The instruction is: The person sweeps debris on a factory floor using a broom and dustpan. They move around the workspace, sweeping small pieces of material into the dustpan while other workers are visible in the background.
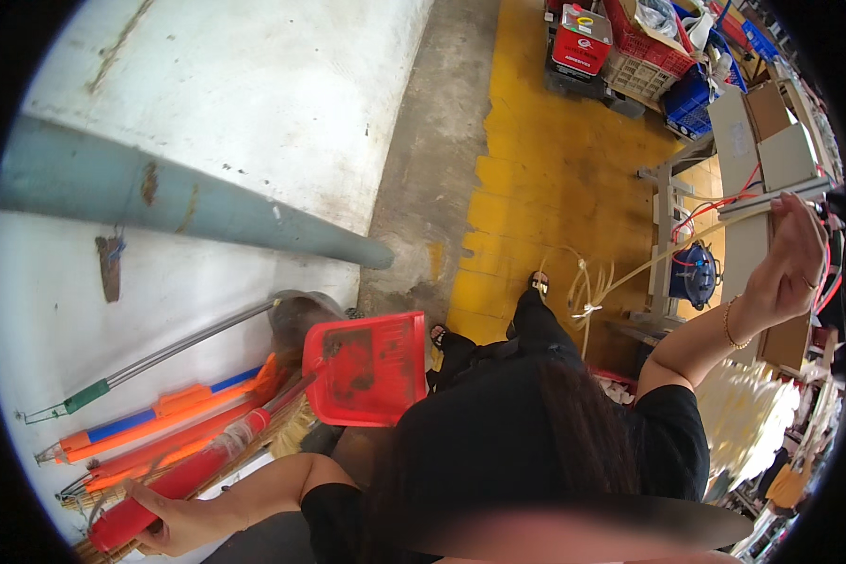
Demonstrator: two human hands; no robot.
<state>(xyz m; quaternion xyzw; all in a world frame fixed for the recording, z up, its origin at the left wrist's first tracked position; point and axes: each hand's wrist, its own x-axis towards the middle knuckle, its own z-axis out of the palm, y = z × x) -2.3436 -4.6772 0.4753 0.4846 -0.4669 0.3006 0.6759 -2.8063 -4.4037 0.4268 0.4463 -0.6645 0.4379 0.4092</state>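
Black short-sleeved top [470, 442], black trousers [542, 324], gold-coloured bracelet [728, 325].

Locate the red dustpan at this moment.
In the head view, the red dustpan is left of centre, below the floor end of the blue-green pipe, with its handle running down-left into the person's left hand.

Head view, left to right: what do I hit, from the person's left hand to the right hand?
Left hand → red dustpan scoop → red square can → dark blue round vessel → right hand.
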